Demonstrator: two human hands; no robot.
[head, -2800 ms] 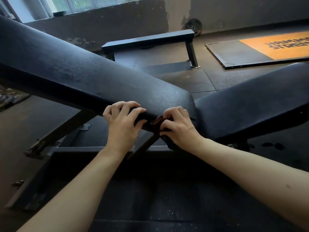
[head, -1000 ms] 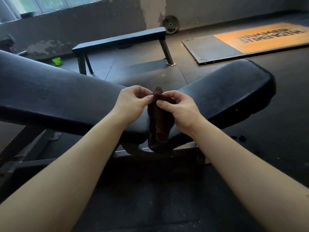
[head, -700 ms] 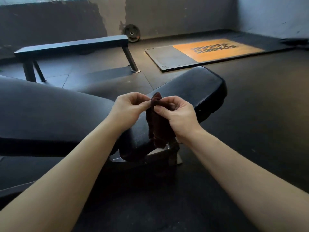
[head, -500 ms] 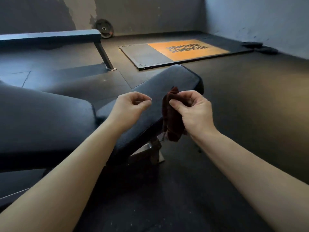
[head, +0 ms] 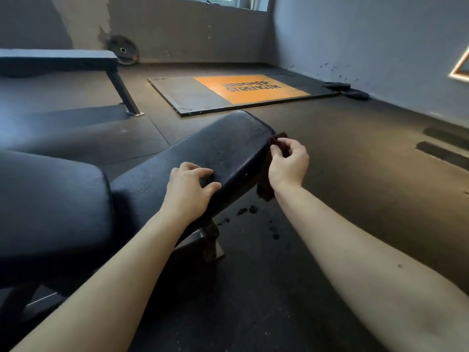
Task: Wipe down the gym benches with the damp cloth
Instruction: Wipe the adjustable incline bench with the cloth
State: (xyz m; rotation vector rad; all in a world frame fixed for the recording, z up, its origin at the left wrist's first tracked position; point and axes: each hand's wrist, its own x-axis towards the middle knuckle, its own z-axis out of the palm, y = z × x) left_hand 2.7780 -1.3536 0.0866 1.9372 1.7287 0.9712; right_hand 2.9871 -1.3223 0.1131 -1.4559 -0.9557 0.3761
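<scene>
Indoors, a dark rubber floor point(head: 355, 199) is seen running back to grey walls point(head: 355, 47). The near left of the view is filled by a black padded bench point(head: 50, 199), whose seat pad point(head: 223, 148) is angled up and away toward the middle of the room. A flat bench point(head: 55, 62) is set well behind it at the far left. On the floor beyond the seat pad a lifting platform point(head: 248, 91) is laid, its orange panel lettered "HAMMER STRENGTH". A weight plate point(head: 123, 53) is propped against the back wall, just behind the flat bench's end.

Two bare forearms are stretched forward from the bottom edge. The left hand point(head: 189, 189) is rested on the near edge of the seat pad, its fingers point(head: 203, 172) loosely bent with the tips laid on the top surface and the thumb set against the side; nothing is held in it. The right hand point(head: 288, 165) is raised at the pad's far right corner, its fingers point(head: 291, 143) curled and pinched with the thumb on a dark reddish-brown cloth point(head: 264, 189). The cloth is bunched at the top, above the knuckles, and is hung down past the wrist, just beside the end of the pad; whether it is touching the pad cannot be told. Small dark marks point(head: 246, 210) are scattered on the floor below.
</scene>
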